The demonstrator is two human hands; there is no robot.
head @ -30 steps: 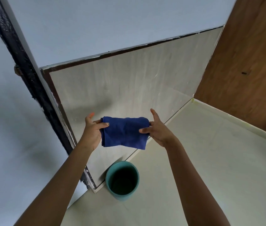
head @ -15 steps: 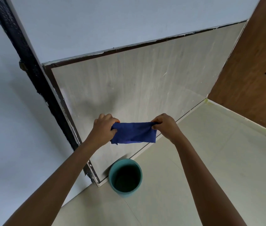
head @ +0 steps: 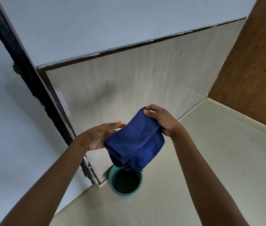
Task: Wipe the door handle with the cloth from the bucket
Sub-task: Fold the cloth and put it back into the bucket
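Observation:
A folded dark blue cloth hangs between both hands above the teal bucket, which stands on the floor by the wall corner. My right hand pinches the cloth's upper corner between thumb and fingers. My left hand lies palm up under the cloth's left side, fingers against it. The cloth's lower edge droops over the bucket's far rim. No door handle is in view.
A tiled wall panel faces me, with a black door frame strip running down on the left. A brown wooden door fills the right. Pale floor tiles spread to the right of the bucket.
The cloth was stretched flat between two fists; now it is doubled over. My right hand has risen with one corner and my left hand has opened beneath it.

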